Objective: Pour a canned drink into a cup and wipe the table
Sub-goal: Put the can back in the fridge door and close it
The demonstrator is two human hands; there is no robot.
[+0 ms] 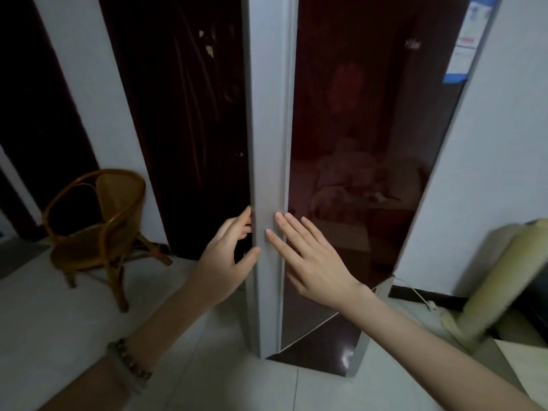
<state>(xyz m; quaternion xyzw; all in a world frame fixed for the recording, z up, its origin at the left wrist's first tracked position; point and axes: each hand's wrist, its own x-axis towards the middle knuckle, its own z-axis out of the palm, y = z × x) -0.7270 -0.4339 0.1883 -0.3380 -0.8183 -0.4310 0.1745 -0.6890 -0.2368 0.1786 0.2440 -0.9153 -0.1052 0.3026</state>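
A tall fridge with a dark red glass door (355,129) and a grey side edge (268,143) fills the middle of the view. My left hand (228,256) curls around the door's left edge, fingers behind it and thumb on the grey strip. My right hand (308,256) lies flat with fingers spread, its fingertips on the grey edge and its palm over the glass. No can, cup or cloth is in view.
A small rattan chair (100,229) stands on the pale tiled floor at the left, before dark wooden doors (184,114). A white wall (489,173) is to the right of the fridge. Rolled mats (504,277) lean at the far right, with a white cable (421,295) on the floor.
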